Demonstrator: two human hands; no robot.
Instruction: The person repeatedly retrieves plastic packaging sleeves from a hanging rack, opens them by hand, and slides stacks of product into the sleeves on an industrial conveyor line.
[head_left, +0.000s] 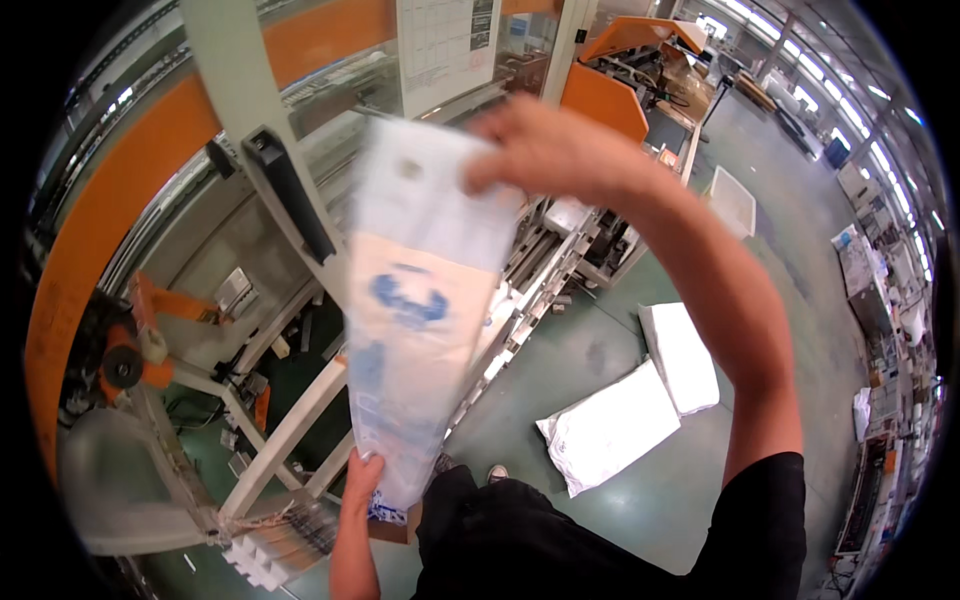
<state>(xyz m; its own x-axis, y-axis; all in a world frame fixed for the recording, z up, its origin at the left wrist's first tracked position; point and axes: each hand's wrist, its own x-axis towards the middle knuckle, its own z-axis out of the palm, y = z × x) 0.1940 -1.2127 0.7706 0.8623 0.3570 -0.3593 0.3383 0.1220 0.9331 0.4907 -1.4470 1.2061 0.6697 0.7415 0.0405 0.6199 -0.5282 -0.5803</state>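
A long, whitish plastic bag (pixel 425 290) with blue print and a cream-coloured band stretches upright in front of me, blurred by motion. A round hole shows near its top left corner. My right hand (pixel 535 150) is raised and closed on the bag's upper right edge; its fingertips are smeared by movement. Lower down, my left hand (pixel 362 478) grips the bag's bottom left edge, thumb on the near side. Just beside that hand, partly hidden by the bag, is a cardboard box (pixel 393 530) with blue-and-white packaging in it.
A machine with an orange-and-cream frame (pixel 120 200) and a black handle (pixel 290 195) stands to the left. Two white filled sacks (pixel 615 425) lie on the green floor at right. Farther back are a white bin (pixel 732 203) and an orange machine cover (pixel 605 100).
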